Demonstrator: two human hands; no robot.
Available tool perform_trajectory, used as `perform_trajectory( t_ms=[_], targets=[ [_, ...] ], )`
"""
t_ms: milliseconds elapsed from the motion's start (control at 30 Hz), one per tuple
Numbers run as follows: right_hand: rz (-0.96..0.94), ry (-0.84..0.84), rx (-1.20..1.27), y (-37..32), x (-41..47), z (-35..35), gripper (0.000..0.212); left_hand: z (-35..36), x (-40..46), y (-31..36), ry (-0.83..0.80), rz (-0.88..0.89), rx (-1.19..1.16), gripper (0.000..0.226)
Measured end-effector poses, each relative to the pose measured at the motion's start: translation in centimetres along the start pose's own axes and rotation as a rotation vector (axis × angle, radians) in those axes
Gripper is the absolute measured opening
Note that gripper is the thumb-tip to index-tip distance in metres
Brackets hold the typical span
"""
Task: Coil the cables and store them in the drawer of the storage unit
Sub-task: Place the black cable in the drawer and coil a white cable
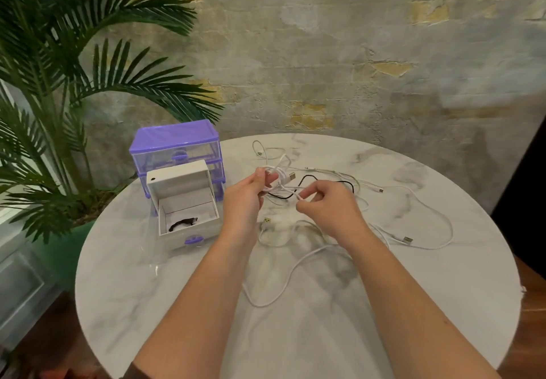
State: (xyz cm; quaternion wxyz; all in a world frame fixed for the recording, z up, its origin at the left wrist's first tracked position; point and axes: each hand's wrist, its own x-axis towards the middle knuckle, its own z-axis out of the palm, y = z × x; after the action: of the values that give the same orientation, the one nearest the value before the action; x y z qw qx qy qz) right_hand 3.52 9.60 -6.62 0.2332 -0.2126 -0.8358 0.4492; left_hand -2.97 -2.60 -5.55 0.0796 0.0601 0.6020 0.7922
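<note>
My left hand [246,198] grips a partly wound bundle of white cable [279,173] above the round table, a USB plug sticking out to its right. My right hand [328,204] pinches the same white cable a little to the right of the bundle. A black cable [325,178] and several loose white cables [425,230] lie tangled on the table behind and beside my hands. The purple storage unit [177,149] stands at the table's left edge. Its white bottom drawer [189,225] is pulled out and holds a coiled black cable [181,223].
The round marble table [177,304] stands against a rough plaster wall. A potted palm [59,97] in a green pot rises just left of the table, its fronds reaching over the storage unit. Wooden floor shows at the lower left and right.
</note>
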Motion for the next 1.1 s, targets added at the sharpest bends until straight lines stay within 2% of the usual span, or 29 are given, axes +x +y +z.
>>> perform_trajectory(
  t_ms=[67, 167, 333, 533, 600, 700, 767, 900, 1033, 1100],
  targets=[
    [0.029, 0.064, -0.074, 0.2, 0.1, -0.4, 0.006, 0.2, 0.0, 0.0, -0.045, -0.038, -0.021, 0.020],
    [0.093, 0.127, -0.252, 0.3, 0.1, -1.2, 0.007, 0.3, -0.1, 0.0, -0.100, -0.078, -0.101, 0.024],
    [0.167, 0.166, -0.412, 1.0, 0.6, -2.2, 0.009, -0.7, 0.6, 1.4, -0.025, -0.171, -0.391, 0.016],
    [0.183, 0.203, -0.480, 1.3, 0.9, -2.8, 0.010, -1.3, 0.6, 2.1, -0.038, -0.177, -0.571, 0.014],
    [0.156, 0.195, -0.514, 1.2, 0.9, -2.7, 0.010, -1.4, 0.8, 2.1, -0.028, -0.158, -0.612, 0.013],
    [0.019, 0.171, -0.639, 1.3, 0.8, -1.6, 0.010, -1.2, 0.8, 1.7, -0.014, -0.102, -0.565, 0.012],
    [-0.074, 0.120, -0.704, 1.3, 0.6, -0.5, 0.020, -0.9, 0.8, 1.3, 0.004, -0.073, -0.511, 0.012],
    [-0.253, 0.037, -0.608, 0.4, -0.2, 1.6, 0.041, -0.4, 0.8, 0.3, -0.007, -0.058, -0.454, 0.014],
    [-0.357, 0.204, -0.308, -0.7, -0.6, 2.1, 0.027, 0.3, 0.4, -0.2, -0.051, -0.050, -0.422, 0.014],
    [-0.356, 0.185, -0.168, -0.7, -0.5, 2.2, 0.018, 0.6, 0.2, -0.3, -0.082, -0.043, -0.412, 0.015]
  ],
)
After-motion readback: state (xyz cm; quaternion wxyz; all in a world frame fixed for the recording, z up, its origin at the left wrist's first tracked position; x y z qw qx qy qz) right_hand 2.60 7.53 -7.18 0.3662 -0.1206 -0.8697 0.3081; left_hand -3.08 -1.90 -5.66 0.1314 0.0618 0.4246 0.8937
